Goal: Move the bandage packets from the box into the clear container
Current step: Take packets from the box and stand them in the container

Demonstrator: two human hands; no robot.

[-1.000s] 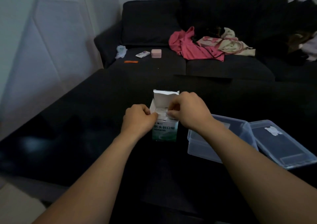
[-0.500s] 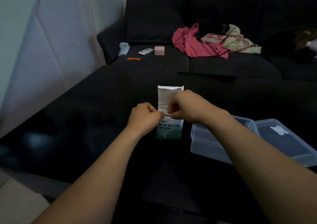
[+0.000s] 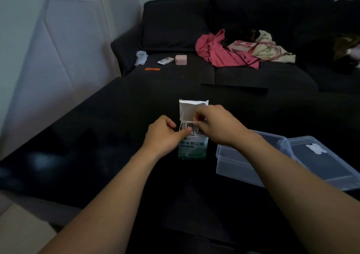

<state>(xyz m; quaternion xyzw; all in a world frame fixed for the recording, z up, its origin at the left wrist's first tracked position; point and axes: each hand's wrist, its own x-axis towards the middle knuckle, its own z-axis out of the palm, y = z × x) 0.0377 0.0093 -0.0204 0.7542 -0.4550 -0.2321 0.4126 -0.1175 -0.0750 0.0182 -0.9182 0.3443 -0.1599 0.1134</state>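
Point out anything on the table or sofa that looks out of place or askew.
On the table nothing stands out: the box stands upright with its flap open, beside the clear container, whose lid lies next to it. Only the sofa looks untidy, with clothes heaped on the seat.

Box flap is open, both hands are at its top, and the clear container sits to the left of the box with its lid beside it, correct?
Not quite. The head view shows the clear container to the right of the box, not the left. The rest holds: flap open, left hand and right hand at its top, lid beside the container.
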